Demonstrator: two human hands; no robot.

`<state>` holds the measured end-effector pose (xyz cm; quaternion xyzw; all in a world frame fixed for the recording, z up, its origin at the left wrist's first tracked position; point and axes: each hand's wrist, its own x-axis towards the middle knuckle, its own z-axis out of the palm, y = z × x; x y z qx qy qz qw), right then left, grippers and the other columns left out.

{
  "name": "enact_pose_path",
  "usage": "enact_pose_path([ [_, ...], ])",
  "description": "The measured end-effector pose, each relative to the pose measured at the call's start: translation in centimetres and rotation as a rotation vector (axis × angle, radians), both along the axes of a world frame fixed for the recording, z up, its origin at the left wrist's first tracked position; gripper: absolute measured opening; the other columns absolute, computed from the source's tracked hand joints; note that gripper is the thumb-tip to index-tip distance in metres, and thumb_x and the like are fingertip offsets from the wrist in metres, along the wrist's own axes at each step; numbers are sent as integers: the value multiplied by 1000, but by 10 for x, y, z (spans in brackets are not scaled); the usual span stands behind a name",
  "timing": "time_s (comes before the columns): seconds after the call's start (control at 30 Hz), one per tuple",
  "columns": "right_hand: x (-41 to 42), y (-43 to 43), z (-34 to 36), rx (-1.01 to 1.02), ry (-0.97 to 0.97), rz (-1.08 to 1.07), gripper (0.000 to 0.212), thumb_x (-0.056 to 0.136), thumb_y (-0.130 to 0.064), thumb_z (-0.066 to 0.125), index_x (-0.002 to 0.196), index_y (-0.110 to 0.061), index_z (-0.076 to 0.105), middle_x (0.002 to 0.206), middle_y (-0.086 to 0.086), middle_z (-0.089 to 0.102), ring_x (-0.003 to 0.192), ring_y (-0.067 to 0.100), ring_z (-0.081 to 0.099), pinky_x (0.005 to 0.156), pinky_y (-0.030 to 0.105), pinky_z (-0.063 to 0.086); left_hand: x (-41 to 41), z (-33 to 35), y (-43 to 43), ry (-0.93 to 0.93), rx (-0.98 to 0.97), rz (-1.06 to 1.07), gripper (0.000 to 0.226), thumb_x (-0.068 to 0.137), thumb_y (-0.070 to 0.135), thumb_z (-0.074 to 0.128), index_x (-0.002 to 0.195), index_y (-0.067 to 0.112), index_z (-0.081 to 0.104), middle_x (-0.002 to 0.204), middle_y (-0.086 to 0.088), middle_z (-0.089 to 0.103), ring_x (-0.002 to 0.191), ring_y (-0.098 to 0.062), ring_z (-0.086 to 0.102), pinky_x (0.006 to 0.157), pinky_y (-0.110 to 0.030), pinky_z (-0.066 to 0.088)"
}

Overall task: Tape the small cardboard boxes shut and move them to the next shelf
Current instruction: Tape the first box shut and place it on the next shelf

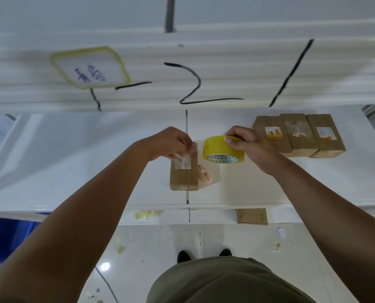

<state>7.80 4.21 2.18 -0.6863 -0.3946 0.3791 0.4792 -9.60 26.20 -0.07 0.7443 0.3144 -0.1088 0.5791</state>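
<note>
One small brown cardboard box [183, 177] lies on the white shelf [77, 162] at the centre seam, with a white label on its top. My left hand [171, 142] hovers over the box's far end and pinches a strip of clear tape pulled from the roll. A yellow tape roll [222, 150] is gripped by my right hand [245, 143] just right of the box, held above the shelf. Three more small boxes [298, 134] stand side by side at the right of the shelf.
A small peach-coloured cutter [204, 173] lies beside the box on its right. The upper shelf's front edge [182, 79] bears black marker strokes and a yellow-framed label [89, 67]. A flat cardboard piece [252, 216] and tape scraps [147, 214] lie below, on a lower ledge.
</note>
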Motion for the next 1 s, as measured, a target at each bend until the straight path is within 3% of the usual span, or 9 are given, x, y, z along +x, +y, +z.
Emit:
enact_pose_path([
  [0.1, -13, 9, -2, 18, 63, 28, 28, 95, -26, 64, 97, 1, 59, 88, 6, 50, 85, 14, 47, 72, 25, 36, -28, -6, 0, -38, -66, 112, 12, 95, 7, 75, 102, 16, 78, 92, -1, 81, 85, -13, 77, 69, -27, 60],
  [0.23, -18, 16, -10, -1, 36, 46, 22, 105, -12, 60, 98, 8, 56, 89, 10, 48, 85, 16, 46, 72, 28, 36, -52, -15, -8, -146, -108, 381, 19, 87, 21, 87, 104, 16, 80, 90, -5, 83, 82, -14, 79, 68, -20, 55],
  [0.37, -21, 20, -12, -51, -26, 51, 23, 104, -13, 63, 99, 9, 58, 88, 13, 52, 86, 22, 49, 77, 35, 36, -60, -25, -14, -150, -104, 526, 15, 85, 14, 88, 96, 8, 82, 93, -14, 83, 88, -21, 79, 66, -21, 48],
  [0.53, -15, 28, -13, -224, -328, 62, 32, 93, -44, 71, 80, -16, 63, 84, 3, 71, 87, 21, 67, 71, 36, 44, -62, -30, -19, -95, -71, 557, 13, 87, 15, 87, 96, 9, 82, 87, -10, 83, 82, -17, 79, 65, -19, 50],
  [0.67, -9, 40, -20, -414, -603, 67, 38, 88, -59, 67, 79, -24, 59, 93, -8, 64, 92, 21, 63, 67, 33, 43, -55, -35, -22, -74, 45, 540, 10, 86, 17, 88, 93, 11, 82, 78, -2, 82, 71, -10, 79, 57, -12, 51],
  [0.83, -4, 49, -31, -580, -968, 185, 43, 89, -69, 58, 83, -27, 54, 81, -8, 59, 83, 21, 61, 60, 30, 32, -62, -38, -15, -55, 207, 628, 3, 87, 16, 87, 88, 18, 84, 79, 7, 81, 70, -8, 79, 75, -21, 55],
  [1.0, 6, 49, -45, -629, -837, 252, 55, 87, -81, 53, 80, -26, 53, 80, -7, 63, 75, 12, 57, 60, 31, 34, -65, -39, -9, -31, 205, 575, 3, 90, 16, 83, 89, 19, 83, 82, 6, 82, 73, -9, 80, 83, -27, 60],
])
